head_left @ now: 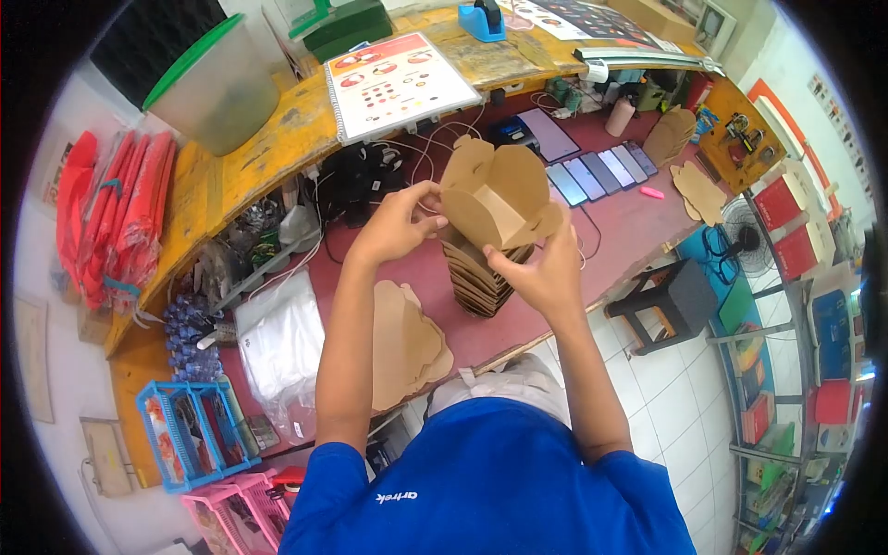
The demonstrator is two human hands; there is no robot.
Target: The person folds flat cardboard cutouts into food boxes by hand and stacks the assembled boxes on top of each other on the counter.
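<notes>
An open brown cardboard food box (pixel 504 211), its flaps standing up, is between my two hands above the counter. My left hand (pixel 403 222) pinches its left edge with thumb and fingers. At the front right corner, my right hand (pixel 544 274) grips the box, thumb on the near wall and fingers behind the right flap. Directly below is a stack of nested brown boxes (pixel 476 285); whether the held box touches it cannot be made out. A pile of flat cardboard blanks (pixel 402 347) lies beside my left forearm.
Several phones (pixel 601 173) lie in a row at the right, near a pink marker (pixel 652 192). More cardboard pieces (pixel 698 192) are farther right. Clear plastic bags (pixel 280 333) lie left. A raised wooden shelf (pixel 305 120) runs behind; a black stool (pixel 668 301) stands on the floor.
</notes>
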